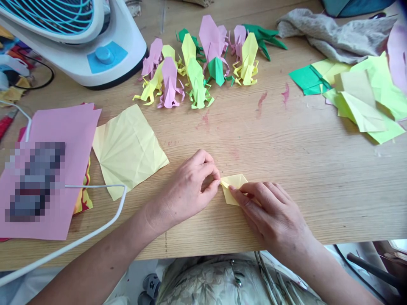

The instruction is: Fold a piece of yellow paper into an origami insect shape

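A small folded piece of yellow origami paper (232, 197) is held just above the wooden table near its front edge. My left hand (193, 182) pinches its narrow left tip between thumb and fingertips. From the other side, my right hand (270, 207) grips the wider part, with the thumb and index finger pressed on the folded layers. Part of the paper is hidden beneath the right fingers. Left of my hands lies a creased, unfolded yellow sheet (132, 148), flat on the table.
Folded paper figures in pink (170, 82), yellow and green stand in a group at the back. A white fan (104, 51) is at upper left, above pink paper (65, 127) and a white cable (104, 222). Loose paper (362, 112) and grey cloth (333, 34) lie right.
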{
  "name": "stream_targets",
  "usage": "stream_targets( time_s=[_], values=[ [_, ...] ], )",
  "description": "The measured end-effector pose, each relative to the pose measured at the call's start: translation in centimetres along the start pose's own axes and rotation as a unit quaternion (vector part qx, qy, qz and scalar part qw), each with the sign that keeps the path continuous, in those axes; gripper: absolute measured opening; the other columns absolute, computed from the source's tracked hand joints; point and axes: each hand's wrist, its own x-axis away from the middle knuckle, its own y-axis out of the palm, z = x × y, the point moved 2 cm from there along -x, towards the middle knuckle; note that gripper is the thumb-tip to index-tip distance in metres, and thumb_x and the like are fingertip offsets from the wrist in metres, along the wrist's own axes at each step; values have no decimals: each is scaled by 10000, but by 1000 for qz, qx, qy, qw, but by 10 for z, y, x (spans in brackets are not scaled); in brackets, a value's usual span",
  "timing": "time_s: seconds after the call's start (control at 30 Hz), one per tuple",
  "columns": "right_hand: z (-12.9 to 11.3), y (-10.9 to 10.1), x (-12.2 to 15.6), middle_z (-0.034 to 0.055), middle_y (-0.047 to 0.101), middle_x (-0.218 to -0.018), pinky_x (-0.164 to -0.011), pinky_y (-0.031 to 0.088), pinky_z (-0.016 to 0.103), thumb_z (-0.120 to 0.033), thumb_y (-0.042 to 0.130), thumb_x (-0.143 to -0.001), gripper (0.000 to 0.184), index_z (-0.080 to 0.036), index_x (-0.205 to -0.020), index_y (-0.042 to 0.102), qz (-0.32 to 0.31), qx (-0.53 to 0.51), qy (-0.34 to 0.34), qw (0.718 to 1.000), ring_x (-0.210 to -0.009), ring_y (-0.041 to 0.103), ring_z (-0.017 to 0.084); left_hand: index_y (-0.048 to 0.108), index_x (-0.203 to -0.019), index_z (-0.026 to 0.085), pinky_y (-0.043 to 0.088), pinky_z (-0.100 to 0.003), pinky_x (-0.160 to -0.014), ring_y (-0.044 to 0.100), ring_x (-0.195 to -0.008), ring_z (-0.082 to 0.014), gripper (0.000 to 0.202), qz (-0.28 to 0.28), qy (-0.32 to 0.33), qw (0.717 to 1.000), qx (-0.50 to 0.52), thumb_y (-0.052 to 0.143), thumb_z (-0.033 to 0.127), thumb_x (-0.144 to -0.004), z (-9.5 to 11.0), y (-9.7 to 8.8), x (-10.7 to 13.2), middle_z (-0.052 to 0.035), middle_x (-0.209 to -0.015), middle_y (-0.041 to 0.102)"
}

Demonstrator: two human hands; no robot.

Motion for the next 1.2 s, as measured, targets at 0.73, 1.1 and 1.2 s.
stream_targets(
  time_s=[0.73,1.1,1.2],
  values=[
    [-5,-3,-6,109,592,-964,-698,353,354,-93,395,-965,400,-85,-1322,574,-27,86,-28,996,-785,468,210,551,-793,170,494,-305,-785,557,-855,-146,104,12,-25,999,-19,556,85,-852,4,5,-2,-28,-937,520],
    [-4,-1,-4,105,606,-982,-696,363,352,-109,412,-972,432,-111,-1393,510,-19,76,-21,997,-804,484,211,544,-783,172,500,-323,-791,565,-865,-165,104,18,-29,999,-35,561,86,-839,5,7,-3,-40,-945,523],
    [-4,-1,-4,104,609,-983,-689,372,360,-113,423,-968,453,-113,-1416,487,-19,74,-18,997,-798,484,213,541,-778,173,495,-330,-794,565,-869,-171,106,19,-32,998,-46,560,95,-847,5,7,-4,-44,-947,525]
  ],
)
